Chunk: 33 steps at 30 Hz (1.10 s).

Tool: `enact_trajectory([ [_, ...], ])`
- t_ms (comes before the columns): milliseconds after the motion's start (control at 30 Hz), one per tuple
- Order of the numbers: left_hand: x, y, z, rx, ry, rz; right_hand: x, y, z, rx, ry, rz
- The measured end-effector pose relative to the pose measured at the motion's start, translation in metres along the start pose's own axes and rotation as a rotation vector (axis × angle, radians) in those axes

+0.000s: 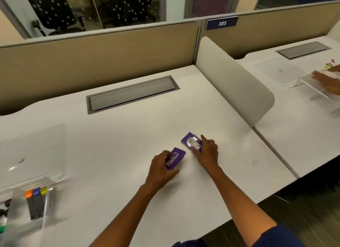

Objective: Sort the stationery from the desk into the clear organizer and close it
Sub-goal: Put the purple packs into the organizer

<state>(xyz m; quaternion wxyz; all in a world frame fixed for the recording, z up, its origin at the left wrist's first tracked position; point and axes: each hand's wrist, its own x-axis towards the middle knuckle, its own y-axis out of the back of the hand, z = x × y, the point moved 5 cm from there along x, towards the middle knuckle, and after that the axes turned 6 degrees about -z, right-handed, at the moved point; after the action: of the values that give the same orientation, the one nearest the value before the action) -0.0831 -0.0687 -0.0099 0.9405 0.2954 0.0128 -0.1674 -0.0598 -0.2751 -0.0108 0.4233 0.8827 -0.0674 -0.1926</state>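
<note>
Two small purple boxes lie near the middle of the white desk [114,136]. My left hand [161,168] is closed around the nearer purple box [175,158], lifting one end of it. The farther purple box [191,141] lies flat, and my right hand [207,152] rests on its right edge with the forefinger stretched out along it. The clear organizer [27,206] stands open at the desk's left front corner. Markers with orange, blue and yellow caps [36,200] lie in one compartment. Its clear lid [33,151] lies back flat behind it.
A grey cable hatch [132,93] is set into the desk at the back. A white divider panel [233,81] stands on the right. Beyond it, another person's hands [329,81] work at a clear box on the neighbouring desk. Tan partitions close the back.
</note>
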Motion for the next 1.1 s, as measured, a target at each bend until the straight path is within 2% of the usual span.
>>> enact_trajectory([
  [100, -0.009, 0.028, -0.015, -0.314, 0.119, 0.098, 0.003, -0.006, -0.015, 0.117, 0.022, -0.033],
  [233, -0.023, 0.052, -0.04, -0.695, 0.319, 0.119, -0.011, -0.031, -0.049, 0.098, 0.128, -0.11],
  [367, -0.045, 0.076, -0.056, -0.951, 0.402, 0.262, -0.041, -0.061, -0.102, 0.303, 0.288, -0.187],
  [467, -0.064, 0.089, -0.067, -0.999, 0.457, 0.33, -0.073, -0.091, -0.141, 0.374, 0.432, -0.304],
  [567, -0.084, 0.102, -0.069, -1.045, 0.431, 0.362, -0.101, -0.118, -0.169, 0.372, 0.476, -0.376],
  [767, -0.131, 0.145, -0.082, -1.126, 0.363, 0.447, -0.148, -0.16, -0.217, 0.121, 0.623, -0.451],
  [833, -0.145, 0.157, -0.09, -1.148, 0.339, 0.46, -0.16, -0.171, -0.232, 0.112, 0.634, -0.519],
  [933, -0.171, 0.18, -0.105, -1.142, 0.319, 0.488, -0.183, -0.186, -0.261, 0.245, 0.644, -0.594],
  [1033, -0.194, 0.202, -0.124, -1.179, 0.306, 0.492, -0.194, -0.199, -0.276, 0.204, 0.581, -0.592],
  [1100, -0.209, 0.219, -0.138, -1.199, 0.287, 0.481, -0.199, -0.207, -0.285, 0.261, 0.5, -0.618],
])
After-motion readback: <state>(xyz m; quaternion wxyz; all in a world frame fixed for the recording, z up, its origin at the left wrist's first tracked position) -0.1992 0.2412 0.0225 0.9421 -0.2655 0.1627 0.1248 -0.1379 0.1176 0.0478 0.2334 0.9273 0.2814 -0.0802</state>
